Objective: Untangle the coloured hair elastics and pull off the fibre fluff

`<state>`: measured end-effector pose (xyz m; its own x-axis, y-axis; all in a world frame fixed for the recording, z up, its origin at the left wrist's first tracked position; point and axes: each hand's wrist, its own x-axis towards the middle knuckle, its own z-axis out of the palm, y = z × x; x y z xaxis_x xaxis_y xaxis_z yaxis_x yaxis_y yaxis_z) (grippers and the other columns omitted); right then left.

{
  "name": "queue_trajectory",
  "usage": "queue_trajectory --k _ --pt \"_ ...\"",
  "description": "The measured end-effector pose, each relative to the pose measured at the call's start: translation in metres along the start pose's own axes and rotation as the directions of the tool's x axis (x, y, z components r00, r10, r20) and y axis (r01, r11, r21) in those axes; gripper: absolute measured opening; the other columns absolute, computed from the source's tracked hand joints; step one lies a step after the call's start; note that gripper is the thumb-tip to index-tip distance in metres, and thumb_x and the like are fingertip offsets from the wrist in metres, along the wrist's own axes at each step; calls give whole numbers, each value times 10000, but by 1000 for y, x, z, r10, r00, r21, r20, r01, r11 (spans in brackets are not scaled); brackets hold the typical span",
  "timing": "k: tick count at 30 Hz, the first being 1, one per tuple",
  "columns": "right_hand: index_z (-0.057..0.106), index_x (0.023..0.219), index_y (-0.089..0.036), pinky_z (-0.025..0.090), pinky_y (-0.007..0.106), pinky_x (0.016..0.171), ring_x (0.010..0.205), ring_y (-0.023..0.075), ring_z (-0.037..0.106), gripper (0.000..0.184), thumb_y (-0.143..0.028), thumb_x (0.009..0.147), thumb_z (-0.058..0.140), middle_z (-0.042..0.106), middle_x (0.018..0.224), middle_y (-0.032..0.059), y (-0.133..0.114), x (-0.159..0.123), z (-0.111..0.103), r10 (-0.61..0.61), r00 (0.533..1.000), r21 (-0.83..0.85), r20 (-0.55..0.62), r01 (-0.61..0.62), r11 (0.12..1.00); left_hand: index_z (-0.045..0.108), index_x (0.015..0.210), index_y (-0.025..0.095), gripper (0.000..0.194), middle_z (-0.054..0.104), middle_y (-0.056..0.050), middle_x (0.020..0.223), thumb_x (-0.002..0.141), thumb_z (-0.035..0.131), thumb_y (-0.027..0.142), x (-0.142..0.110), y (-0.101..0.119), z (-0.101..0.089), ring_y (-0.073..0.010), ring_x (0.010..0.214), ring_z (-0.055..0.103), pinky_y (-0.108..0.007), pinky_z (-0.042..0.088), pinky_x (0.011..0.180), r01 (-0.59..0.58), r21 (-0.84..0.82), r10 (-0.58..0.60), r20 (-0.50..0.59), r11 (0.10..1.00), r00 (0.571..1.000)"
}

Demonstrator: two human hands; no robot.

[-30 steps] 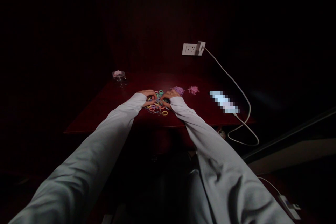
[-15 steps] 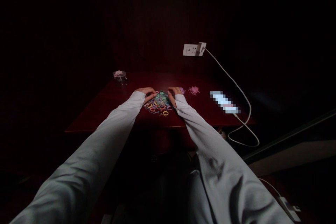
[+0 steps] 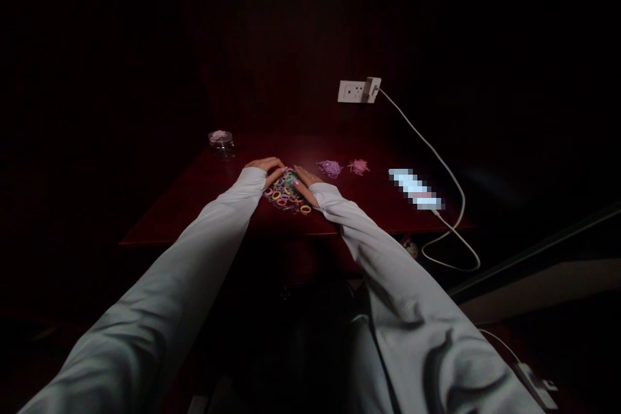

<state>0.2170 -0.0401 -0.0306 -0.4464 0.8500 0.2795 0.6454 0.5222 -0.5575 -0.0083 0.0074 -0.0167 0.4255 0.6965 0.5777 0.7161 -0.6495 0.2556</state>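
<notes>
A heap of colourful hair ties (image 3: 282, 202), yellow, pink, purple and green rings mixed with finer strands, lies near the front of the dark red table (image 3: 174, 207). My left hand (image 3: 264, 164) cups the heap's left and far side, thumb apart from the fingers. Along the right side rests my right hand (image 3: 306, 182), its fingers stretched over the edge of the heap and touching it. Neither hand shows anything held, and both look open. Just right of my right hand sit a small purple pile (image 3: 330, 168) and a small pink pile (image 3: 359, 167) of thin strands.
A clear jar (image 3: 222, 141) with something pale pink at its top stands at the back left. On the right lies a blurred-out phone (image 3: 416, 189), its white cable (image 3: 439, 155) running to a charger in the wall socket (image 3: 352, 91).
My right hand has moved left, closer to my left hand, pressing in the heap's right side. The purple pile it partly covered now shows fully. My left hand has barely shifted.
</notes>
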Motion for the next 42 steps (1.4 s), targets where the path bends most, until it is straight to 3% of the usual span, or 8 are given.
queue_trajectory --k 7,12,18,22,26,30,34,42 --pt "378 1613 -152 218 425 1328 1574 239 318 712 -591 1058 303 382 1671 114 11 20 5 151 984 50 -91 -146 988 695 912 213 351 740 -51 937 987 458 462 -1 2 0 -189 818 659 -277 437 698 25 -18 -25 -16 1000 1000" --pt "538 1511 -269 333 492 1280 1484 265 473 593 -604 1031 438 584 1526 95 15 40 15 50 989 39 -142 -45 998 663 903 224 326 730 -46 938 999 441 443 -2 -2 2 -189 815 644 -279 437 696 65 -31 -67 -70 997 995" --pt "573 1480 -243 419 422 1218 1405 236 566 574 -580 1054 389 609 1497 109 2 52 24 46 992 92 -121 -35 995 633 864 224 327 688 -38 838 1005 426 433 -2 1 1 -183 734 596 -288 403 666 107 -7 -106 -206 994 973" --pt "599 1447 -253 435 393 1200 1376 191 583 487 -462 1081 355 631 1475 81 2 54 22 0 985 196 -171 34 980 633 868 216 323 690 -51 857 996 427 429 -2 4 1 -195 760 610 -300 411 685 67 -7 -67 -160 998 985" --pt "612 1427 -204 334 452 1253 1449 227 482 454 -390 1063 413 603 1489 115 12 44 10 44 973 158 -228 -7 987 636 876 212 328 684 -47 861 1008 432 432 -1 -3 0 -187 774 615 -290 427 703 65 -22 -66 -98 998 993" --pt "500 1514 -207 345 486 1237 1454 264 452 686 -558 940 634 543 1531 143 15 15 -5 -155 966 58 -208 171 984 648 896 214 369 678 -46 877 1021 419 475 1 -17 0 -188 789 613 -283 436 707 50 -55 -56 -110 997 992" --pt "393 1578 -207 347 506 1237 1486 311 399 1062 -678 723 810 440 1610 168 7 -9 -13 -424 898 -115 -121 411 904 661 913 219 375 690 -44 887 1008 436 503 1 -19 2 -189 795 619 -276 434 691 24 -55 -28 -62 998 998" --pt "490 1513 -212 373 535 1197 1409 350 461 963 -713 742 776 472 1578 171 1 -3 -7 -429 903 -319 2 407 856 639 857 216 372 704 -41 867 985 419 487 1 -2 5 -179 756 618 -279 434 684 7 -87 -15 -94 996 995"
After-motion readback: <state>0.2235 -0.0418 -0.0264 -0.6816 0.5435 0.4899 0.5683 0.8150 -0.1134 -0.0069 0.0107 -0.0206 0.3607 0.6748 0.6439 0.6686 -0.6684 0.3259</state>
